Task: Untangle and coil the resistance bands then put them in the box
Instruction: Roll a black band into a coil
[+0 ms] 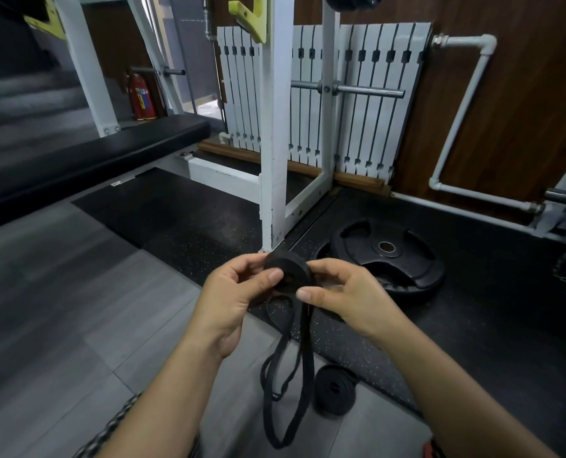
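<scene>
black band coil (286, 272), pinched between both hands

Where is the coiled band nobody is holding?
In the head view, the coiled band lies on the grey floor, right of the dangling band, beside the black mat.

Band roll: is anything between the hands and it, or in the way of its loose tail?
Nothing visible. The left hand and right hand both pinch the band roll directly. Its tail hangs free below, beside a coiled band on the floor; contact cannot be told. No box is in view.
</scene>
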The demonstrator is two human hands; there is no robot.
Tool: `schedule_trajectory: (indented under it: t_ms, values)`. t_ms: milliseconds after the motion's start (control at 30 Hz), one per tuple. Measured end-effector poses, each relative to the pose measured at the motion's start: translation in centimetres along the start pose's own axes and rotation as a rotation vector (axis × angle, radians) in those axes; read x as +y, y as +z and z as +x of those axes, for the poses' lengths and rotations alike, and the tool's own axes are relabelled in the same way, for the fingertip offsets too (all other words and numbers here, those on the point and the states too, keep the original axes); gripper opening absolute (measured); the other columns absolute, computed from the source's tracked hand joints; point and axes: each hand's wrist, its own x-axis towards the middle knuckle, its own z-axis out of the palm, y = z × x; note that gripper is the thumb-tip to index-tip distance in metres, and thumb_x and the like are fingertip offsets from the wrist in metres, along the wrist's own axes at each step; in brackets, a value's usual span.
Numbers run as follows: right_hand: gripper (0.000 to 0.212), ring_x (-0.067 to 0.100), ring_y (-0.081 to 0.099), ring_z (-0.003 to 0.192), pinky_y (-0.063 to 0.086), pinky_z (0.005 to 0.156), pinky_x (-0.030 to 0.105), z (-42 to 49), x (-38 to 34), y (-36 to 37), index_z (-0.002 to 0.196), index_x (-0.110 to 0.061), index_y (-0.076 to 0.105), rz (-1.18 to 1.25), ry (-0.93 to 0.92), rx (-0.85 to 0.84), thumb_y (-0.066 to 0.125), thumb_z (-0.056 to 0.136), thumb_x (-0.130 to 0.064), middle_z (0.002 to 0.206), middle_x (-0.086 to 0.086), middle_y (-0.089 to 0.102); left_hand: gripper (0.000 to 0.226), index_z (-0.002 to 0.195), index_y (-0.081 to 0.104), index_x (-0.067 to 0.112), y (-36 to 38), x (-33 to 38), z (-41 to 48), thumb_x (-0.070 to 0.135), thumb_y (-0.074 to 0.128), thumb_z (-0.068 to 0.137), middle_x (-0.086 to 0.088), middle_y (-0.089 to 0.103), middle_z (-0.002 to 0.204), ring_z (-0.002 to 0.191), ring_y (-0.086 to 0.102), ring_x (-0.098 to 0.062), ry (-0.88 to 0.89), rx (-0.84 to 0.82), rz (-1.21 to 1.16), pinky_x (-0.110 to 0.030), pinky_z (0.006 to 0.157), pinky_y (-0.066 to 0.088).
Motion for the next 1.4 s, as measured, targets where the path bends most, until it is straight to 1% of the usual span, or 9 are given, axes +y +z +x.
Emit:
schedule_trajectory:
  t_ms: [333, 500, 633, 767, 867, 1100, 1167, 1267, 1400]
  values:
    - [0.023, -0.001, 0.065, 0.078, 0.049, 0.071, 0.010, 0.0, 0.5, 1.2, 0.093, -0.022, 0.065, 0.154, -0.053, 0.052, 0.063, 0.083, -0.002, 0.087, -0.005, 0.070, 0.014, 0.083, 0.062, 0.005, 0.6, -0.7, -0.2, 0.003, 0.058, 0.070, -0.007, 0.072, 0.074, 0.068, 0.071, -0.013, -0.202, 0.014, -0.448, -0.019, 0.059, 0.057]
    - [0.019, -0.008, 0.055, 0.061, 0.043, 0.063, 0.003, -0.2, -0.1, 0.0, 0.089, -0.024, 0.065, -0.110, -0.039, -0.001, 0.063, 0.085, -0.006, 0.073, -0.010, 0.063, 0.033, 0.096, 0.068, 0.019, -1.4, -0.2, 0.3, 0.005, 0.069, 0.066, -0.007, 0.068, 0.094, 0.076, 0.067, -0.013, -0.062, -0.072, 0.143, -0.021, 0.066, 0.056]
    - [0.012, -0.012, 0.050, 0.054, 0.038, 0.057, 0.004, -0.3, 0.1, -0.1, 0.096, -0.018, 0.067, -0.383, -0.055, -0.054, 0.063, 0.086, -0.014, 0.065, -0.014, 0.055, 0.036, 0.093, 0.069, 0.025, -1.8, -0.1, 0.5, -0.004, 0.070, 0.071, 0.000, 0.069, 0.085, 0.072, 0.062, -0.005, 0.093, -0.141, 0.497, -0.014, 0.065, 0.049]
    - [0.018, -0.010, 0.058, 0.067, 0.043, 0.065, 0.004, -0.3, -0.1, 0.3, 0.089, -0.026, 0.064, -0.054, -0.047, 0.027, 0.066, 0.083, -0.009, 0.080, -0.011, 0.064, 0.030, 0.089, 0.067, 0.014, -0.9, -0.1, 0.2, -0.006, 0.068, 0.068, 0.000, 0.069, 0.077, 0.070, 0.065, -0.007, 0.016, -0.017, 0.181, -0.015, 0.063, 0.052]
    - [0.019, 0.004, 0.064, 0.085, 0.048, 0.073, 0.011, -0.1, 0.3, 0.6, 0.086, -0.029, 0.067, 0.068, -0.047, 0.121, 0.070, 0.078, -0.012, 0.096, -0.003, 0.067, 0.031, 0.090, 0.065, 0.009, -0.1, -0.6, -0.2, 0.004, 0.066, 0.060, -0.001, 0.071, 0.077, 0.072, 0.067, -0.011, -0.041, 0.007, -0.051, -0.018, 0.064, 0.055]
    - [0.025, 0.012, 0.067, 0.091, 0.054, 0.084, 0.023, 0.2, 0.8, 1.9, 0.096, -0.022, 0.065, 0.253, -0.050, 0.126, 0.065, 0.081, -0.003, 0.096, 0.001, 0.071, 0.020, 0.085, 0.062, 0.004, 0.8, -1.5, -0.6, 0.005, 0.063, 0.065, -0.013, 0.070, 0.086, 0.080, 0.070, -0.020, -0.192, -0.007, -0.363, -0.026, 0.074, 0.058]
    - [0.023, 0.008, 0.068, 0.085, 0.055, 0.080, 0.021, 0.2, 0.5, 1.2, 0.095, -0.022, 0.065, 0.186, -0.029, 0.072, 0.063, 0.083, -0.003, 0.089, -0.002, 0.071, 0.023, 0.088, 0.064, 0.007, 0.4, -1.2, -0.5, 0.008, 0.064, 0.065, -0.011, 0.070, 0.089, 0.081, 0.069, -0.020, -0.187, -0.059, -0.248, -0.028, 0.079, 0.057]
    - [0.021, -0.009, 0.060, 0.068, 0.046, 0.067, 0.007, -0.1, 0.0, 0.4, 0.094, -0.026, 0.065, -0.113, -0.041, 0.040, 0.064, 0.084, -0.007, 0.074, -0.012, 0.065, 0.035, 0.098, 0.067, 0.022, -0.8, -0.5, 0.0, 0.015, 0.070, 0.064, -0.003, 0.070, 0.097, 0.083, 0.066, -0.011, -0.049, -0.126, 0.209, -0.020, 0.073, 0.054]
    - [0.020, -0.008, 0.054, 0.072, 0.043, 0.072, 0.013, 0.0, 0.4, 0.3, 0.101, -0.026, 0.067, -0.462, -0.076, 0.018, 0.068, 0.082, -0.019, 0.084, -0.012, 0.061, 0.035, 0.092, 0.069, 0.027, -1.3, -0.3, 0.1, -0.002, 0.070, 0.073, 0.004, 0.070, 0.087, 0.078, 0.063, -0.005, 0.111, -0.166, 0.484, -0.017, 0.072, 0.050]
